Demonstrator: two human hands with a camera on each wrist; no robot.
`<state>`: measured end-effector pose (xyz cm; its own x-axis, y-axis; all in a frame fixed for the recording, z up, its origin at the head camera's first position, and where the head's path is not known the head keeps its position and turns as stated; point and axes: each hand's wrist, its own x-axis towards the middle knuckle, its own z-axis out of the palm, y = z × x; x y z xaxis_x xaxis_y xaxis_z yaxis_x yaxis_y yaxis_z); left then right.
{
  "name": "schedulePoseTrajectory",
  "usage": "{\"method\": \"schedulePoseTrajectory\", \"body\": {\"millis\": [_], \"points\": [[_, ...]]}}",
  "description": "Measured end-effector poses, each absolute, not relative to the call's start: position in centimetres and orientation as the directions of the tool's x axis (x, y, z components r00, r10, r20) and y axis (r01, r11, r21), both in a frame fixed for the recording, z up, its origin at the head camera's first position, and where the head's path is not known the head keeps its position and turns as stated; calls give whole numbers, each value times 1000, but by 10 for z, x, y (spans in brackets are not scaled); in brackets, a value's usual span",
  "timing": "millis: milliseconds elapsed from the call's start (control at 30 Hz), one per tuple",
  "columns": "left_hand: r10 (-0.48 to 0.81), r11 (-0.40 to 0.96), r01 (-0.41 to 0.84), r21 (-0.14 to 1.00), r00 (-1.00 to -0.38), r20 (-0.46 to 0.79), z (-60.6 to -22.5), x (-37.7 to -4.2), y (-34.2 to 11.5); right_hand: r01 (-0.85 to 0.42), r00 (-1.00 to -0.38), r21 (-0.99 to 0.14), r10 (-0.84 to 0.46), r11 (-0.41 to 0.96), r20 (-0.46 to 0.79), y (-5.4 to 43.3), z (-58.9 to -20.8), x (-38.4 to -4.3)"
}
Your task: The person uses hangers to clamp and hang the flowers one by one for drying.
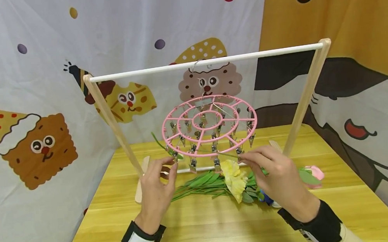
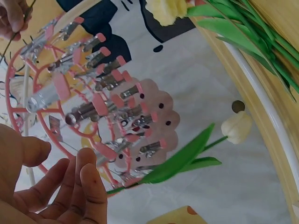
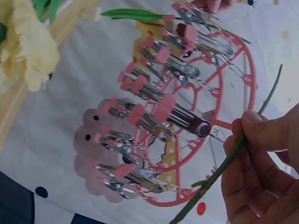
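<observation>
A pink round clip hanger (image 1: 212, 153) with several pink-tipped metal clips hangs from the bar. My left hand (image 1: 156, 185) is beside its left edge, close to a clip. Its fingers are loosely bent, and the left wrist view shows a gap between thumb and fingers. Just beyond them a white tulip (image 2: 236, 128) with green leaves hangs head down at that edge. My right hand (image 1: 272, 172) pinches a thin green stem (image 3: 217, 172) between thumb and fingers, near the hanger's right front rim. No bloom of this stem shows in the right wrist view.
A white-barred wooden stand (image 1: 111, 123) carries the hanger over a wooden table (image 1: 204, 233). Beneath it lie green flower stems (image 1: 200, 186), a yellow flower (image 1: 234, 179), a blue flower (image 1: 266, 198) and a pink tulip (image 1: 315, 175). A patterned cloth (image 1: 119, 34) hangs behind.
</observation>
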<state>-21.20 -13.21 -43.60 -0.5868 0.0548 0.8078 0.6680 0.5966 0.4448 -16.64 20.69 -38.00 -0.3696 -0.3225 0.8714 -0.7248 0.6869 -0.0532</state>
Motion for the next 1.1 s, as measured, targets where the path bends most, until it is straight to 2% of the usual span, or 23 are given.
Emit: {"method": "schedulePoseTrajectory", "body": {"millis": [233,467,767,933,1100], "points": [[86,570,709,415,-554,828,-429,-201,-119,-737,-395,-98,-308,669,865,203,-364,-166],[142,498,794,348,-471,871,-423,-192,-98,-761,-420,-170,-275,626,865,197,-351,-166],[222,442,802,402,-532,817,-418,-186,-72,-803,-408,-237,-215,547,887,190,-346,-163],[248,437,787,435,-570,783,-416,-187,-64,-823,-423,-294,-178,486,889,186,-346,-164],[248,454,776,437,-582,775,-413,-189,-60,-841,-432,-341,-142,421,891,179,-349,-167]]}}
